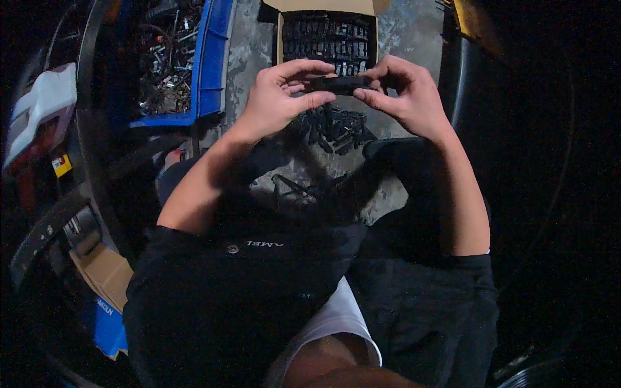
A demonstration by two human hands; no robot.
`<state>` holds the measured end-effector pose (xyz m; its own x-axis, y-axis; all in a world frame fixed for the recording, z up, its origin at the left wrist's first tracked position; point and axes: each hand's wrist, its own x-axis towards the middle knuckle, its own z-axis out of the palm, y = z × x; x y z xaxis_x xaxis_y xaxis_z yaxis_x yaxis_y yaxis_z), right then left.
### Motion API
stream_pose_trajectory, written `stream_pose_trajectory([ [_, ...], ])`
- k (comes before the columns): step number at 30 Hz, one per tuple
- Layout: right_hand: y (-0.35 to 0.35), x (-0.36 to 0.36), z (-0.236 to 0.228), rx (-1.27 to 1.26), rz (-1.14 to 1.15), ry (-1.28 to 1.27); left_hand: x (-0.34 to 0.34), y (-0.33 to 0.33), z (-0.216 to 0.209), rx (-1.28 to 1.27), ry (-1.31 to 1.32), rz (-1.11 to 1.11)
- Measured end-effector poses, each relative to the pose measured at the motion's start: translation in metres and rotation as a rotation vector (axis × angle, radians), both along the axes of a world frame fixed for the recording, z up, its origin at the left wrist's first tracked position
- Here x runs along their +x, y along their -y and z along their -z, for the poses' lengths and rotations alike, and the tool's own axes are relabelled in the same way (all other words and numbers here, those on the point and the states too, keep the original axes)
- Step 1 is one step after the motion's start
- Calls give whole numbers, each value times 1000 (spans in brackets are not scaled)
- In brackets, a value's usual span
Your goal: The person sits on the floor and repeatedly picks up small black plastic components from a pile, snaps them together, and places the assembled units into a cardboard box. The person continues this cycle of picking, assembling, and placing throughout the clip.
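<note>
Between my two hands is a small, dark, elongated part, held level; its exact kind is too dark to make out. My left hand grips its left end between thumb and fingers. At the other end, my right hand pinches it with thumb and bent fingers. Just beyond stands an open cardboard box with similar dark parts packed in rows. Below my hands a loose heap of black parts lies on the floor.
A blue bin of mixed metal pieces stands at the far left. More black pieces lie on the concrete floor between my legs. At the lower left are a brown carton and a blue box. A dark post rises at right.
</note>
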<state>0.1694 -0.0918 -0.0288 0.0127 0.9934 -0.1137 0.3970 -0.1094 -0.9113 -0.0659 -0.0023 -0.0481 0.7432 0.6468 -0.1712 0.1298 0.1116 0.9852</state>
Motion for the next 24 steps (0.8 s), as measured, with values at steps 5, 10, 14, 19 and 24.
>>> stream_pose_trajectory([
  [5, 13, -3, 15, 54, -28, 45, -2, 8, 11, -70, -3, 1],
  [10, 19, -14, 23, 40, -11, 37, -11, 9, 25, -3, -9, 34],
  [14, 18, -28, 25, 104, -48, 172, -25, 11, 19, 75, -165, 52],
  [19, 7, -44, 40, -109, -58, 3, -43, 5, 13, 38, -260, 41],
  [24, -10, -53, 73, -291, 64, 222, -74, 9, 29, 500, -386, -25],
])
